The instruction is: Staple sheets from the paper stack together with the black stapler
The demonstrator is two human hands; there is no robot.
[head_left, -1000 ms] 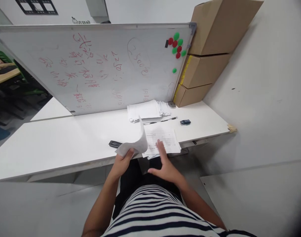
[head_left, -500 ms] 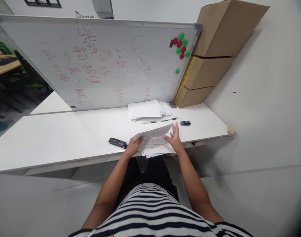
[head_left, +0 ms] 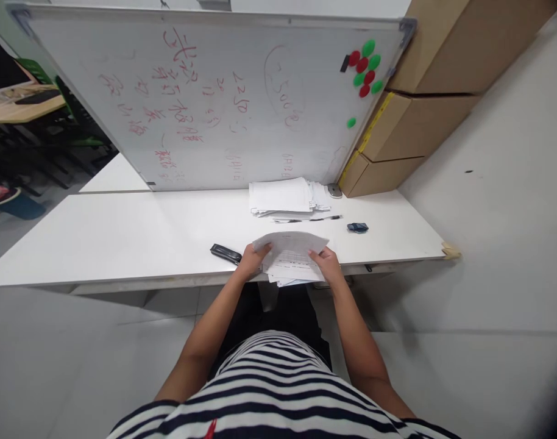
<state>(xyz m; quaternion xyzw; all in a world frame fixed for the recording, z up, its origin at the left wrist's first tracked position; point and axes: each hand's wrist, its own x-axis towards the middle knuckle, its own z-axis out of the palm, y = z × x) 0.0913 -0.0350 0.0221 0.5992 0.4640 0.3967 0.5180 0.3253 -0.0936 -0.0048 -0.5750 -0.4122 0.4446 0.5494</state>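
Observation:
Between my two hands is a small stack of printed paper sheets (head_left: pixel 291 253), held over the front edge of the white table. My left hand (head_left: pixel 253 259) is closed on the stack's left side, thumb on top. On the right side, my right hand (head_left: pixel 326 262) grips the sheets with its thumb over the face; its other fingers are behind the paper. The top sheet bows upward at its far edge, and a few lower sheets stick out at the near edge. A black stapler (head_left: pixel 226 253) lies just left of my left hand.
Behind the sheets, a pile of papers (head_left: pixel 281 196) lies on the white table (head_left: pixel 169 225), with a pen (head_left: pixel 322 218) before it. A small dark blue object (head_left: pixel 358 227) is to the right. A whiteboard (head_left: pixel 242 122) and stacked cardboard boxes (head_left: pixel 395 131) stand at the back.
The lifted top sheet has come down flatter over the stack. My right hand's fingers, spread before, have closed around the right edge. The camera view has shifted slightly.

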